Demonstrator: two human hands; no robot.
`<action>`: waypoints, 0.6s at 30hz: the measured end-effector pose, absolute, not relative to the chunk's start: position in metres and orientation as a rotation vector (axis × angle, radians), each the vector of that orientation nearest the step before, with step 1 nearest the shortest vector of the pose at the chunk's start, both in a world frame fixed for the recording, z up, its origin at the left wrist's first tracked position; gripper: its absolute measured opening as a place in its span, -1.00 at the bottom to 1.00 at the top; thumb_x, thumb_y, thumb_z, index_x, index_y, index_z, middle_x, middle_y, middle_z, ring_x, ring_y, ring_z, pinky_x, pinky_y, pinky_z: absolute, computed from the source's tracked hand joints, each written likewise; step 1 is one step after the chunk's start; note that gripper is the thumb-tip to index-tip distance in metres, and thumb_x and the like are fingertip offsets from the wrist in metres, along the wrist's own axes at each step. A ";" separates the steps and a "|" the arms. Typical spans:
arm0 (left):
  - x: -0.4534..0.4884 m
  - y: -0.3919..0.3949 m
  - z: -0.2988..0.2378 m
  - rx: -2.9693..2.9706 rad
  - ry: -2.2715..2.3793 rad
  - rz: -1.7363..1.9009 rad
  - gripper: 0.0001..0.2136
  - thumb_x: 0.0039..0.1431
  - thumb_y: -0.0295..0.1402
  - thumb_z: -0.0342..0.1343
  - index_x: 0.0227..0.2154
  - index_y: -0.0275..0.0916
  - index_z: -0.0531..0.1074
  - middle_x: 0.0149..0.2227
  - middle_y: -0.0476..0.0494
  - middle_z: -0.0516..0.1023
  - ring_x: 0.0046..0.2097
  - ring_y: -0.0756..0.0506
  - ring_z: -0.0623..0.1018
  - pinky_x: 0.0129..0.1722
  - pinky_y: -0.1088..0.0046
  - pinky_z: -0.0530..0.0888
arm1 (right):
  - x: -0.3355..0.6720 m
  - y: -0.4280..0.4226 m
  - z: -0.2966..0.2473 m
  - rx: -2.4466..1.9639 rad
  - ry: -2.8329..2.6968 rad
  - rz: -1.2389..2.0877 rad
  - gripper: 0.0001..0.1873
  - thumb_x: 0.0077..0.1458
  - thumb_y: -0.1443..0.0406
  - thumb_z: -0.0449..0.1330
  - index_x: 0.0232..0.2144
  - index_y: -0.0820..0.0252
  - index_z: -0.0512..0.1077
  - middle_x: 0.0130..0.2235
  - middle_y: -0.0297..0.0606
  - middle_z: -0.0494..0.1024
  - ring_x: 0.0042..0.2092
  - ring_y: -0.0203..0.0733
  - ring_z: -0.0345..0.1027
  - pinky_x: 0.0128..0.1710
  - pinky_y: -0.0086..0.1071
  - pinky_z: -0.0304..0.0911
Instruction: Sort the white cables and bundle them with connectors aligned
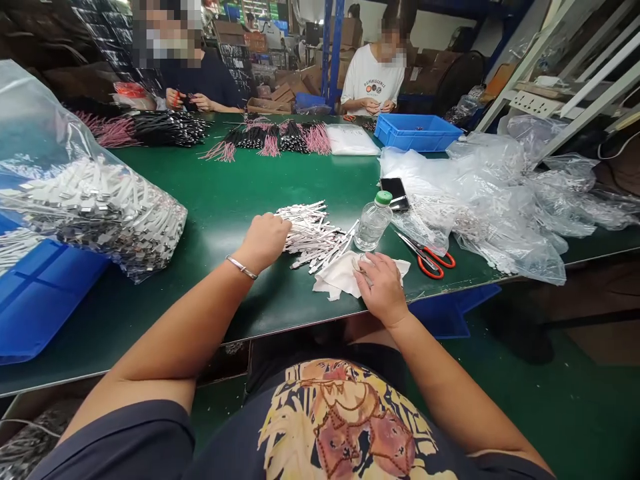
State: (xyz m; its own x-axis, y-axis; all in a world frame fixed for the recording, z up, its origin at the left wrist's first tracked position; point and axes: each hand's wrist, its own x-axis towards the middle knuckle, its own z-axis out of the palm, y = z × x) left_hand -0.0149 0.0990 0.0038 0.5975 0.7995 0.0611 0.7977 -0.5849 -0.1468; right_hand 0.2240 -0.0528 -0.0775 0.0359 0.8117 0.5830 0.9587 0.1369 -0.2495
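A loose pile of short white cables [315, 233] lies on the green table in front of me. My left hand [267, 237] is at the pile's left edge, its fingers curled; what they hold, if anything, is hidden. On a crumpled white cloth [335, 275] rests my right hand [383, 285], its bent fingers gripping part of the cloth. Just behind that hand stands a clear bottle [373, 225] with a green cap. Scissors with red handles [434, 261] lie to the right, blades partly apart.
At left, a big clear bag [115, 207] of white connectors leans over a blue bin [47, 293]. Plastic bags [480, 193] and a phone [395, 193] lie at right. Across the table are cable bundles [280, 138], a blue tray [417, 133] and two people working.
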 end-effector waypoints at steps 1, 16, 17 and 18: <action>-0.015 0.097 0.005 -2.660 -1.339 0.026 -0.70 0.13 -0.56 -0.19 -0.22 -0.32 0.42 -0.22 -0.40 0.49 -0.07 -0.31 0.40 -0.18 0.18 0.27 | 0.224 -0.053 -0.077 -1.703 -1.803 -0.311 -0.69 0.17 0.21 0.08 -0.13 0.24 0.48 0.02 -0.07 0.44 0.11 0.04 0.14 0.12 -0.07 0.08; -0.046 0.106 0.029 -2.980 -1.716 0.198 -0.57 0.16 0.01 -0.17 -0.43 -0.19 0.46 -0.44 -0.11 0.52 -0.41 -0.10 0.43 -0.44 0.45 0.26 | 0.177 -0.004 -0.027 -1.379 -2.219 -0.147 -0.61 0.21 0.25 0.03 0.05 0.27 0.35 0.13 -0.11 0.36 0.18 0.00 0.10 0.17 -0.12 0.02; -0.051 0.104 0.031 -3.009 -1.756 0.141 -0.58 0.14 0.02 -0.15 -0.44 -0.19 0.45 -0.47 -0.08 0.50 -0.42 -0.09 0.41 -0.45 0.46 0.25 | 0.170 0.004 -0.024 -1.387 -2.185 -0.098 -0.57 0.19 0.24 0.06 0.08 0.30 0.32 0.14 -0.07 0.34 0.19 0.02 0.10 0.17 -0.10 0.02; -0.056 0.101 0.033 -3.031 -1.800 0.065 -0.58 0.13 0.02 -0.14 -0.44 -0.19 0.45 -0.48 -0.06 0.49 -0.43 -0.08 0.39 -0.45 0.47 0.25 | 0.164 0.010 -0.022 -1.388 -2.124 -0.032 -0.54 0.17 0.23 0.08 0.08 0.32 0.31 0.13 -0.04 0.35 0.18 0.03 0.12 0.17 -0.10 0.04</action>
State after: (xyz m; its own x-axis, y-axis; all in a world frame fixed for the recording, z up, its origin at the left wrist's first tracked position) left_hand -0.0560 0.1013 0.0331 0.4971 0.8387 -0.2223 0.8526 -0.4246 0.3045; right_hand 0.1638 0.0100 -0.0219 -0.2773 0.8276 0.4880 0.8420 0.4539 -0.2915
